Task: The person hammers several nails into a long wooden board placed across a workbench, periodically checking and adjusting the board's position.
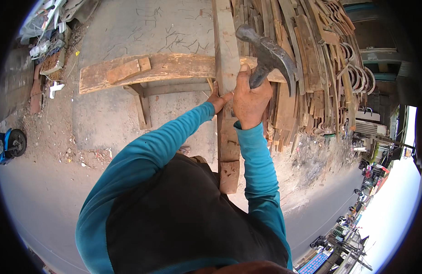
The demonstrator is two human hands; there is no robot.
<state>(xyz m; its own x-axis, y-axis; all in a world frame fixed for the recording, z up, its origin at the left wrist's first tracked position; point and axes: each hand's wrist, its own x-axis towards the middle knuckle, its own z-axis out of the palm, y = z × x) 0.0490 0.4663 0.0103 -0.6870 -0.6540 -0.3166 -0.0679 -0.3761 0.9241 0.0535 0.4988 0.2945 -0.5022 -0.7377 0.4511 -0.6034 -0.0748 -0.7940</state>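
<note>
My right hand [251, 101] is closed around the handle of a claw hammer [270, 55]. The dark, worn hammer head is raised over the beam's right side, its claw curving to the right. A long wooden beam [227, 41] runs from the far edge toward my body and crosses a plank bench [183, 66]. My left hand [217, 99] grips the beam's left side, thumb over its upper face; some fingers are hidden. A short wood block [131, 69] lies on the bench plank to the left. Another blocky wood end [229, 176] sits at the beam's near end.
A large stack of old planks [307, 64] fills the right side, with curved pieces [357, 77] beyond. Several bent nails [174, 39] are scattered on the grey ground sheet at the far side. A motorcycle wheel [15, 142] shows at left; a road [42, 196] runs behind me.
</note>
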